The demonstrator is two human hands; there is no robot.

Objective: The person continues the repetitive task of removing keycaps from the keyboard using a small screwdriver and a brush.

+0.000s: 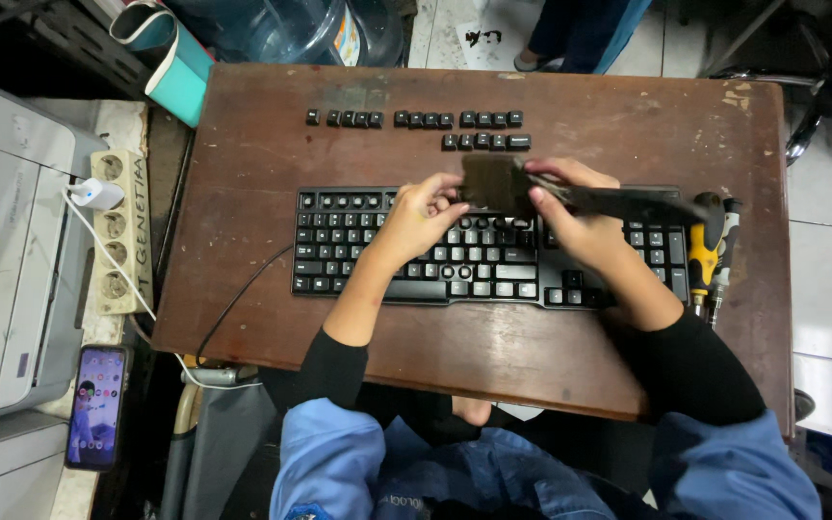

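The floor [825, 279] is of pale tiles and shows at the right and at the far side, where the legs of another person [580, 29] stand. At the left stands a grey printer [2, 250], and beside it lie a power strip [122, 231] with a white charger [98, 193] plugged in and, nearer, a phone [96, 406] with a lit screen. At the far left corner stand a big clear water bottle [281, 29] and a teal bag [170, 58].

The worktop [243, 241] is a small brown wooden table, worn and scratched. In its middle lies a black keyboard [358, 250], with the long axis running left to right; its cable leaves at the left end. Some key places in the middle are bare. On the far part of the worktop, loose black keycaps [416, 120] lie in two rows, also left to right.

The brush [570, 193] is above the far edge of the keyboard, its long axis left to right, the bristle end pointing left and the handle pointing right. The right hand [580, 226] has its grip closed around the brush. The left hand [416, 217] touches the bristle end with the fingertips, its grip half closed there.

Two screwdrivers [710, 246] lie at the right end of the keyboard, pointing near to far.
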